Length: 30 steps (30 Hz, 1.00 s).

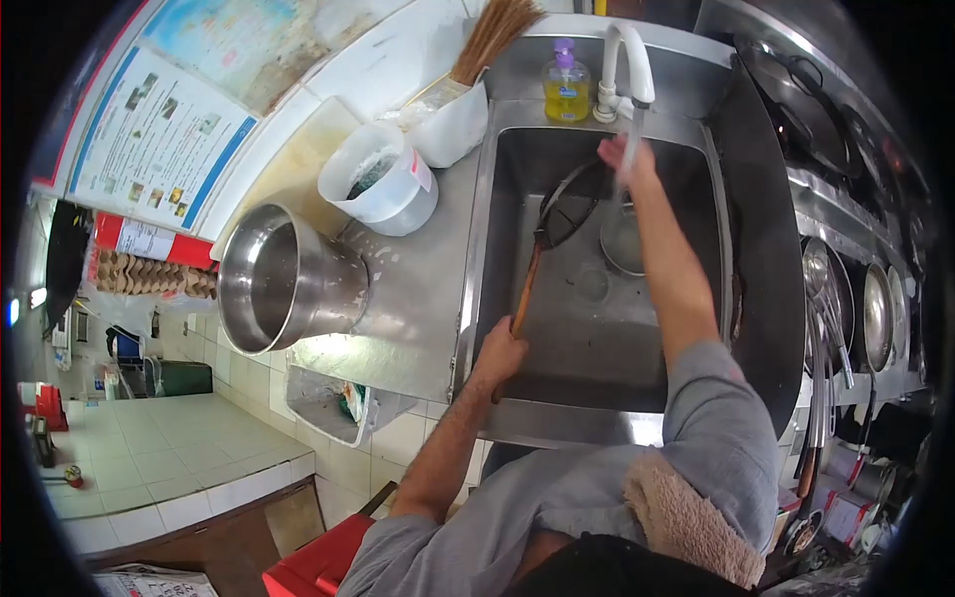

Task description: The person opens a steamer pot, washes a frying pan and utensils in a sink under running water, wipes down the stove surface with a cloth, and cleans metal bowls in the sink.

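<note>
My left hand [500, 351] is closed around the wooden handle of a long-handled strainer [530, 284]. The strainer's round, dark-rimmed head is down in the steel sink [512, 348], tilted toward the back. Water runs from the white faucet [629, 60], and my right hand [629, 159] is in that stream with its fingers stretched out, apparently holding nothing. Below the right forearm a round metal bowl [624, 244] sits in the sink, partly covered by the arm.
Left of the sink, the counter bears a large steel pot [264, 279], a white tub [383, 189] and a container with a straw brush [492, 40]. A yellow soap bottle [567, 92] stands behind the basin. Pans and ladles [818, 289] hang at the right.
</note>
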Available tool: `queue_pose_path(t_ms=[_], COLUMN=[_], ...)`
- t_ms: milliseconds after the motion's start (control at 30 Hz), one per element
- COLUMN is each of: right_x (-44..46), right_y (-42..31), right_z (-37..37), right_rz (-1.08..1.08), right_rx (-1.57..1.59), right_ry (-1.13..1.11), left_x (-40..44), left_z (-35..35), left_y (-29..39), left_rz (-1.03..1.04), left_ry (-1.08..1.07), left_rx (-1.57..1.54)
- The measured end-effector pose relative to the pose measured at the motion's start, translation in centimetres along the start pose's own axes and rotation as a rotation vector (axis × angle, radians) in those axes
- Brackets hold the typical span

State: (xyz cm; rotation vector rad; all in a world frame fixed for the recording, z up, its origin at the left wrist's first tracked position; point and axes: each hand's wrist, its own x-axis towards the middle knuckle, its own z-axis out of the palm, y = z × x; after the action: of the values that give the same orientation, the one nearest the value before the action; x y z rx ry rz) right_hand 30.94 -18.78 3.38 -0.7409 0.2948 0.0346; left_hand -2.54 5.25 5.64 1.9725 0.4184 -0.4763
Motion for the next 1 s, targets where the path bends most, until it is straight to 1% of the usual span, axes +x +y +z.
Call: queue_pose_path(t_ms=[33,67,133,167,200,233,267,300,333,367,400,467,533,567,600,667,700,767,800,867,900,933,967,1000], right_x=[-1.8,-4.2,-8.6,-10.1,-11.7,-13.2,-14.5,-15.6,-16.6,-17.1,-16.6,-16.3,-14.2,-13.3,-13.4,-13.6,-15.3,-15.5,-13.2,-11.4,-11.3,-11.2,-10.9,-10.7], right_y=[1.0,1.1,1.2,1.2,1.3,1.4,1.5,2.0,2.3,2.7,4.5,7.1,11.0,13.1,14.8,16.8,16.3,17.3,19.1,20.2,20.1,19.6,18.7,17.4], right_z=[-0.4,0.1,1.5,2.2,3.9,6.1,8.6,11.5,14.8,17.9,20.7,26.6,31.3,32.7,34.2,35.5,36.0,36.1,35.2,34.7,34.5,34.5,34.6,34.8], right_rz=[0.122,0.119,0.095,0.063,0.066,0.002,-0.071,-0.134,-0.21,-0.301,-0.467,-1.01,-0.913,-0.913,-0.725,-0.514,-0.421,-0.319,-0.339,-0.357,-0.296,-0.242,-0.242,-0.452], right_rx=[0.135,0.088,-0.042,-0.122,-0.134,-0.382,-0.626,-0.699,-0.757,-0.882,-0.92,-1.158,-1.349,-1.338,-1.627,-1.897,-2.172,-2.443,-2.425,-2.412,-2.339,-2.269,-2.277,-2.084], right_ry=[-0.091,-0.049,-0.006,0.001,-0.024,-0.104,-0.178,-0.279,-0.407,-0.568,-0.649,-0.851,-1.152,-1.155,-1.268,-1.377,-1.355,-1.315,-1.244,-1.178,-1.181,-1.177,-1.162,-1.187], left_x=[-0.3,-0.6,-0.9,-1.0,-0.7,-0.4,-0.6,-1.2,-1.8,-2.5,-3.7,-5.6,-7.6,-8.4,-9.2,-10.1,-10.7,-11.8,-12.0,-12.1,-11.9,-11.3,-10.6,-10.0], left_z=[-0.2,-0.7,-2.0,-2.1,-2.0,-2.0,-1.8,-2.2,-2.4,-2.5,-3.1,-4.2,-5.3,-5.8,-6.2,-6.8,-7.2,-8.1,-8.3,-8.4,-8.3,-8.2,-8.0,-7.9], left_y=[0.4,1.5,3.7,3.5,3.3,3.2,3.0,2.5,2.0,1.5,1.8,0.6,-0.3,-0.7,-1.1,-2.7,-2.8,-2.6,-2.9,-3.4,-4.0,-4.8,-5.4,-5.8], left_rz=[0.182,0.18,0.112,0.109,0.16,0.215,0.223,0.231,0.271,0.306,0.277,0.302,0.332,0.324,0.307,0.29,0.282,0.224,0.224,0.262,0.264,0.314,0.365,0.376], left_ry=[0.155,0.178,0.079,0.104,0.096,0.087,0.093,0.105,0.08,0.05,0.022,0.026,0.038,0.043,0.035,0.026,0.031,0.028,0.036,0.065,0.061,0.096,0.127,0.114], left_rx=[0.175,0.156,0.178,0.158,0.253,0.353,0.404,0.396,0.411,0.427,0.44,0.447,0.496,0.502,0.518,0.544,0.548,0.493,0.493,0.403,0.401,0.355,0.309,0.312])
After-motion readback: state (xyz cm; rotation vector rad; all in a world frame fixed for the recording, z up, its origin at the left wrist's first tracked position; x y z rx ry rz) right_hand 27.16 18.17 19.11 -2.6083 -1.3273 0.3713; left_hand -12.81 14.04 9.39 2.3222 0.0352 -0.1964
